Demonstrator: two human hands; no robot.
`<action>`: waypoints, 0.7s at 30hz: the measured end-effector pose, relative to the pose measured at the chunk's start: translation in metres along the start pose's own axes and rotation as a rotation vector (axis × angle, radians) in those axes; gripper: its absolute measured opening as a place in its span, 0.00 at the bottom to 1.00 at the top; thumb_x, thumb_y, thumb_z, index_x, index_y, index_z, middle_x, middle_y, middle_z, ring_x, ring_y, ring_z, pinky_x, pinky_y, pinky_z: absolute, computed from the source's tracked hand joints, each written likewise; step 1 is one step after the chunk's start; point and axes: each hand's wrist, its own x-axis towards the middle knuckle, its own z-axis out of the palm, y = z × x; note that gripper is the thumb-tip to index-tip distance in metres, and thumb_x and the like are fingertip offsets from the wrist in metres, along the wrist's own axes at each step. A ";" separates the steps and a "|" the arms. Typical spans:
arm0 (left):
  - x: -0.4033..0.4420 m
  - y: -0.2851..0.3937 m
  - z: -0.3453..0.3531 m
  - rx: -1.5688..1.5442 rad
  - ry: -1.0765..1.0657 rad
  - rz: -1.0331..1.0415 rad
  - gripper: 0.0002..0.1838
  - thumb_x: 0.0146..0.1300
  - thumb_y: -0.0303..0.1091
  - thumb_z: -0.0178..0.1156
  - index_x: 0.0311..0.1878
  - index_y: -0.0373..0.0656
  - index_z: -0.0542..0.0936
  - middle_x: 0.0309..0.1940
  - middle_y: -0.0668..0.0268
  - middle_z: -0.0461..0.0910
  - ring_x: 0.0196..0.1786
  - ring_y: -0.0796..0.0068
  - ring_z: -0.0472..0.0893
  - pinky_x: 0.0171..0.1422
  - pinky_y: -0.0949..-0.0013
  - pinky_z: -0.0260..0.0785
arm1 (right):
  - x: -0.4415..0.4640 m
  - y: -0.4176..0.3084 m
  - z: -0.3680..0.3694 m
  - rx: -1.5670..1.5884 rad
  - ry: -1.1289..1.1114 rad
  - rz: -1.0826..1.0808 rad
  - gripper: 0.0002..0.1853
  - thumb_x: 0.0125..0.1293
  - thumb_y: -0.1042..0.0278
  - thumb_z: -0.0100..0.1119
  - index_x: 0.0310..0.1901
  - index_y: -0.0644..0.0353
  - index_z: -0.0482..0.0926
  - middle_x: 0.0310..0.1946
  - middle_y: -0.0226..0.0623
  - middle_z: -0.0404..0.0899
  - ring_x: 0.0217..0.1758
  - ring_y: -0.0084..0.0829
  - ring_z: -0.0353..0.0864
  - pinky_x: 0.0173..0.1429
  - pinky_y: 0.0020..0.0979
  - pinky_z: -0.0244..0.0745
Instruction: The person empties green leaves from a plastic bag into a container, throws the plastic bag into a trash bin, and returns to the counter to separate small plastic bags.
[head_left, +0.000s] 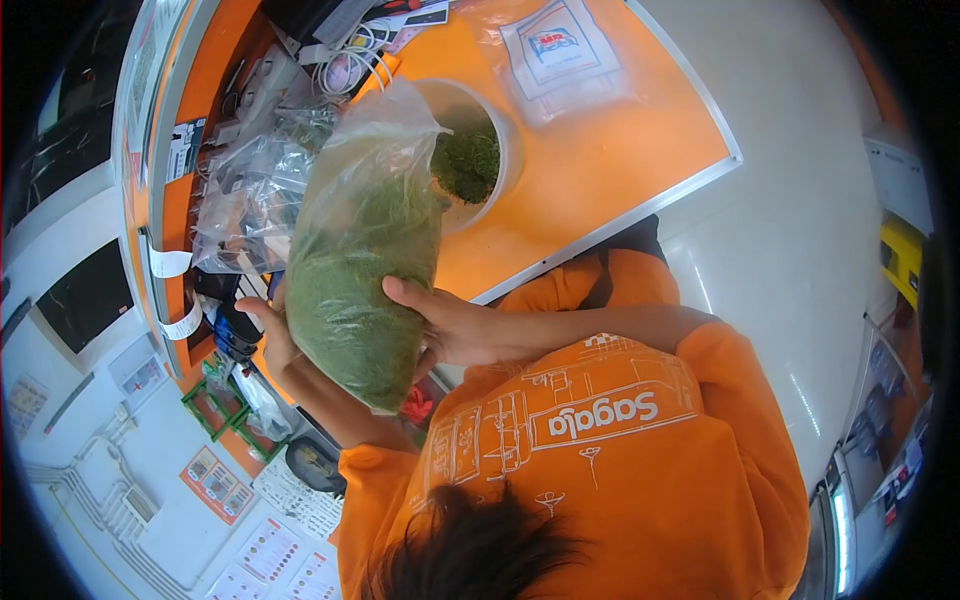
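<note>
A large clear plastic bag [365,240] full of fine green material lies across both of my hands, its upper end overlapping a round white tub. My right hand [450,322] grips the bag's lower right side, thumb on top and fingers underneath. At its left side my left hand [268,325] supports it, thumb sticking out and the other fingers hidden behind the bag. The white tub [510,150], on the orange table [610,150], holds dark green clumped material. Whether the bag's upper end is open cannot be made out.
Crumpled clear plastic bags [250,210] lie left of the tub. Coiled white cable [350,68] and papers are at the table's far left. A flat printed plastic bag [565,55] lies beyond the tub. Green crates [215,405] stand at lower left.
</note>
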 end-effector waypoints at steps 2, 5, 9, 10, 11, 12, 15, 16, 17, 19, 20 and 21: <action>-0.008 0.014 0.015 0.160 0.047 0.105 0.59 0.44 0.81 0.26 0.61 0.34 0.62 0.57 0.58 0.67 0.58 0.66 0.66 0.63 0.67 0.54 | 0.002 -0.001 0.001 0.031 -0.015 -0.011 0.40 0.54 0.33 0.50 0.61 0.52 0.56 0.54 0.36 0.68 0.52 0.33 0.73 0.37 0.38 0.78; -0.007 0.007 0.005 0.077 0.006 0.143 0.55 0.47 0.78 0.30 0.61 0.34 0.62 0.56 0.58 0.68 0.57 0.66 0.67 0.62 0.67 0.55 | 0.003 -0.003 0.003 0.065 -0.029 -0.035 0.40 0.56 0.32 0.46 0.62 0.52 0.55 0.53 0.36 0.69 0.51 0.30 0.75 0.36 0.34 0.82; -0.006 0.000 0.000 0.032 0.031 0.106 0.52 0.50 0.75 0.32 0.61 0.34 0.62 0.56 0.58 0.68 0.57 0.66 0.67 0.62 0.67 0.56 | 0.003 -0.005 0.009 0.127 0.018 -0.042 0.39 0.57 0.32 0.44 0.62 0.52 0.54 0.53 0.36 0.70 0.50 0.29 0.76 0.34 0.31 0.82; -0.005 -0.001 0.000 0.027 0.035 0.097 0.51 0.50 0.74 0.33 0.61 0.34 0.62 0.56 0.58 0.68 0.57 0.66 0.68 0.62 0.67 0.56 | 0.003 -0.005 0.009 0.135 0.031 -0.041 0.39 0.57 0.32 0.44 0.62 0.52 0.54 0.52 0.37 0.70 0.50 0.29 0.76 0.33 0.30 0.82; -0.005 -0.004 0.001 0.028 0.030 0.092 0.50 0.51 0.74 0.33 0.61 0.33 0.62 0.56 0.58 0.68 0.57 0.66 0.68 0.61 0.67 0.56 | 0.004 -0.005 0.008 0.123 0.017 -0.038 0.39 0.56 0.33 0.47 0.61 0.52 0.56 0.53 0.37 0.69 0.52 0.31 0.74 0.37 0.37 0.80; -0.005 -0.004 0.001 0.029 0.030 0.089 0.50 0.51 0.73 0.34 0.61 0.33 0.62 0.56 0.58 0.68 0.56 0.66 0.68 0.61 0.67 0.57 | 0.005 -0.005 0.005 0.112 0.002 -0.034 0.38 0.55 0.34 0.51 0.60 0.52 0.57 0.54 0.37 0.68 0.55 0.34 0.72 0.40 0.43 0.78; -0.003 -0.005 -0.001 0.028 0.022 0.082 0.48 0.53 0.71 0.36 0.61 0.33 0.63 0.55 0.58 0.69 0.56 0.66 0.68 0.61 0.67 0.57 | 0.006 -0.004 0.001 0.078 -0.012 0.014 0.38 0.53 0.33 0.52 0.59 0.50 0.58 0.55 0.35 0.67 0.58 0.35 0.68 0.41 0.49 0.76; -0.002 -0.005 -0.002 0.024 0.016 0.086 0.47 0.54 0.70 0.36 0.60 0.33 0.63 0.55 0.58 0.69 0.56 0.67 0.68 0.61 0.67 0.57 | 0.006 -0.004 0.001 0.065 -0.011 0.036 0.39 0.53 0.32 0.51 0.59 0.49 0.58 0.55 0.34 0.67 0.58 0.35 0.68 0.39 0.49 0.75; -0.001 -0.005 -0.005 0.026 0.007 0.081 0.46 0.54 0.69 0.37 0.60 0.33 0.63 0.55 0.58 0.69 0.56 0.67 0.69 0.61 0.67 0.58 | 0.005 -0.005 0.001 0.020 -0.020 0.038 0.39 0.54 0.30 0.48 0.60 0.49 0.57 0.55 0.34 0.68 0.57 0.34 0.69 0.38 0.46 0.77; 0.003 -0.006 -0.008 0.020 -0.015 0.080 0.45 0.55 0.68 0.38 0.60 0.33 0.63 0.55 0.57 0.69 0.56 0.67 0.69 0.60 0.66 0.58 | 0.004 -0.007 0.002 -0.072 -0.037 0.042 0.41 0.55 0.28 0.41 0.63 0.50 0.55 0.54 0.35 0.69 0.55 0.33 0.71 0.36 0.40 0.80; 0.003 -0.006 -0.009 0.020 -0.024 0.080 0.44 0.56 0.67 0.39 0.60 0.33 0.63 0.55 0.57 0.69 0.56 0.67 0.69 0.60 0.66 0.58 | 0.003 -0.008 0.003 -0.058 -0.033 0.050 0.40 0.54 0.28 0.43 0.61 0.49 0.56 0.54 0.34 0.68 0.56 0.33 0.70 0.37 0.42 0.78; 0.003 -0.006 -0.010 0.020 -0.031 0.078 0.43 0.57 0.66 0.39 0.60 0.33 0.63 0.55 0.57 0.69 0.56 0.67 0.69 0.60 0.66 0.59 | 0.003 -0.008 0.003 -0.043 -0.030 0.059 0.40 0.53 0.28 0.45 0.60 0.48 0.57 0.54 0.33 0.68 0.57 0.34 0.68 0.38 0.45 0.76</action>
